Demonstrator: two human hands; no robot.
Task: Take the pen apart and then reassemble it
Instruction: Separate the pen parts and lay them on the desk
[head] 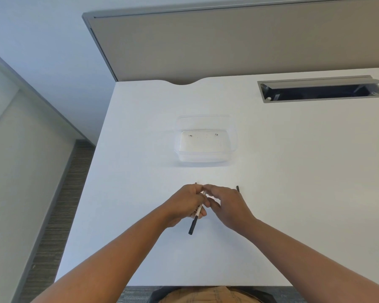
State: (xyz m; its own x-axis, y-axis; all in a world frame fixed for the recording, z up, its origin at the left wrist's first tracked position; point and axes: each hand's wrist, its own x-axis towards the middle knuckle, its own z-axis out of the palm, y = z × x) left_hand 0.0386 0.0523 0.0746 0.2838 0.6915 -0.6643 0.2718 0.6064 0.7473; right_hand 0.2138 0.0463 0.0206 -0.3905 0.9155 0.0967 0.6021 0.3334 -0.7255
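Overhead, head view only. Left hand (185,204) is curled around the pen (197,212), fingers clamped on its white barrel; the black end sticks out below the hand, pointing back toward the person, just above the desk. Right hand (225,204) meets the left at the pen's far end, fingertips pinched together there; whether they actually grip the barrel tip or a small part cannot be told, since the fingers hide it.

Around: a small dark pen piece (237,188) lies on the desk just beyond the right hand's knuckles, apart from the pen. Another thin dark tip (195,183) shows just past the left hand's fingers; what it belongs to is unclear. A clear plastic container (206,139) sits farther out, well apart from the hands, with a few tiny dark specks inside, too small to identify.

Surface: white desk (293,171), with a notch in the far edge. Far right, a grey cable tray opening (322,89), lid tilted up. Behind, a taupe partition panel (228,44). Left of the desk, pale wall and striped grey carpet (59,215).
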